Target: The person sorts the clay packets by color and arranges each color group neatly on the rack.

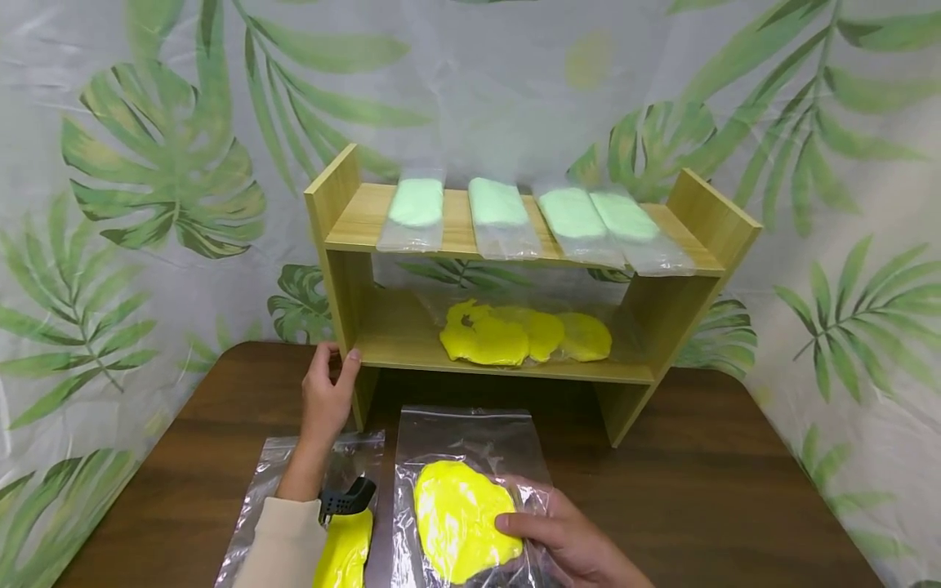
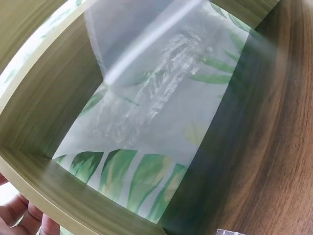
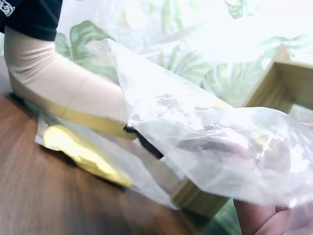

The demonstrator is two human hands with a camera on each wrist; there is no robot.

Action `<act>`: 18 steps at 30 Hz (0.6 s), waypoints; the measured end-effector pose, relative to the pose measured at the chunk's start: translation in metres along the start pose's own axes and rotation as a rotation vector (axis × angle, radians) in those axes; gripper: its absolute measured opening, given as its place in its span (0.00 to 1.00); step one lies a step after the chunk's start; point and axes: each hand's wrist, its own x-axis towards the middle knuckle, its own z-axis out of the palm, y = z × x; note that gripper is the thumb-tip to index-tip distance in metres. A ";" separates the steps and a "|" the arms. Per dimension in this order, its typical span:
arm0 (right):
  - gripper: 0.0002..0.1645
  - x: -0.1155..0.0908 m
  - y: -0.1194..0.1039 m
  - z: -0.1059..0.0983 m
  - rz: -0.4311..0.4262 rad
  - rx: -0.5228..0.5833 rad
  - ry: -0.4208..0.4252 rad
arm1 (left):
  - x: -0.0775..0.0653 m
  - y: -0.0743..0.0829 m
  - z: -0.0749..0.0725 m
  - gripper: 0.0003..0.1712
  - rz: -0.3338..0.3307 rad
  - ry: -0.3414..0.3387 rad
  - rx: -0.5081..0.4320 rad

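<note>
My left hand [image 1: 327, 394] grips the left side panel of a small two-tier wooden shelf [image 1: 507, 373], thumb at the front edge and fingers outside. Its fingers [image 2: 30, 215] show past the panel in the left wrist view. In my right hand [image 1: 569, 535] is a clear zip bag [image 1: 470, 429] with a flat, yellow, clay-like lump [image 1: 459, 518], pinched at its right side with the thumb on top. The bag hangs in front of the shelf, above the table. Under my left forearm lies another clear bag with a yellow lump [image 1: 345, 551].
Several clear bags with pale green slabs [image 1: 496, 202] lie across the top tier, overhanging its front edge. Bagged yellow lumps [image 1: 485, 336] sit toward the right on the lower tier. The shelf stands on a dark wooden table [image 1: 720, 490] before a leaf-print cloth [image 1: 169, 163].
</note>
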 end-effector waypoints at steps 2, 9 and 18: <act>0.26 -0.001 -0.006 0.003 0.011 -0.011 0.019 | 0.000 -0.001 0.000 0.18 -0.002 0.003 0.004; 0.27 -0.004 -0.024 0.014 0.017 -0.007 0.023 | 0.000 -0.002 0.000 0.18 0.010 0.013 -0.013; 0.27 -0.011 -0.047 0.027 -0.043 -0.204 0.045 | -0.001 -0.001 0.000 0.19 0.001 -0.005 -0.020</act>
